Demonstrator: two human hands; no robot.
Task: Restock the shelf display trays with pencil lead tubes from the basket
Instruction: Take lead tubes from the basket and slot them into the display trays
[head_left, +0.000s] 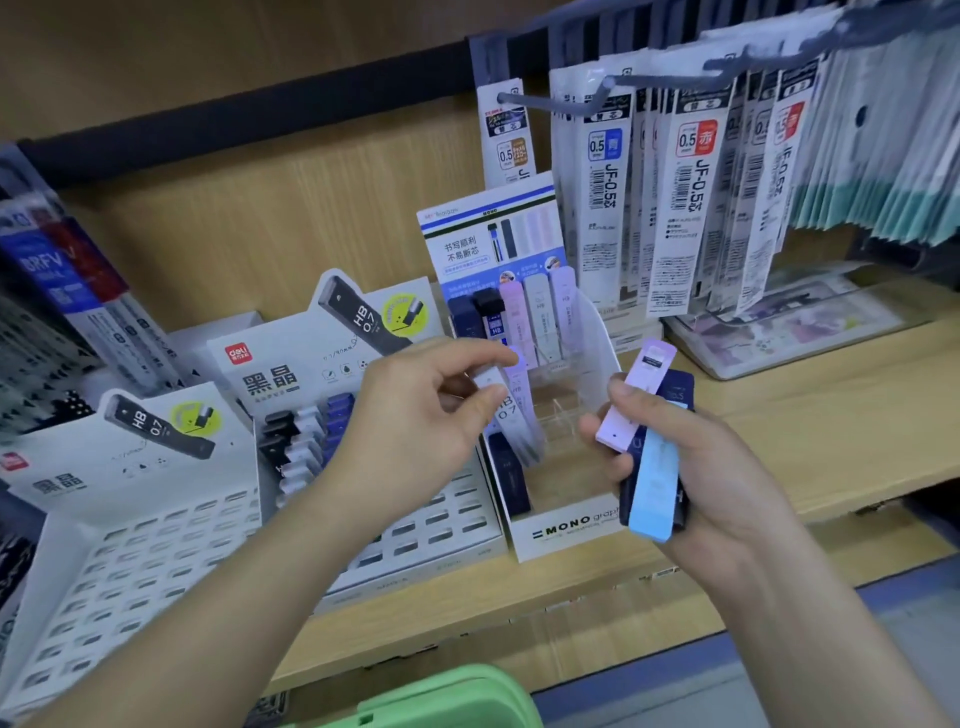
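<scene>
My left hand (415, 415) pinches a pale lead tube (511, 410) marked HB 0.7, holding it over the left column of the white MONO display tray (566, 530). My right hand (691, 457) grips a small bundle of tubes: a lilac one (636, 395), a light blue one (655, 483) and dark navy ones (678, 389) behind them. The tray's back rows hold navy, pink, grey and lilac tubes (537, 317); a navy tube (509, 473) stands in its front left slot. A green basket (457, 696) shows at the bottom edge.
Two white Deli HB 0.7 display trays (130, 561) (431, 525) with slotted tops stand to the left on the wooden shelf (831, 415). Refill packs (691, 208) hang on hooks above the right side. Boxed pens lean at the far left.
</scene>
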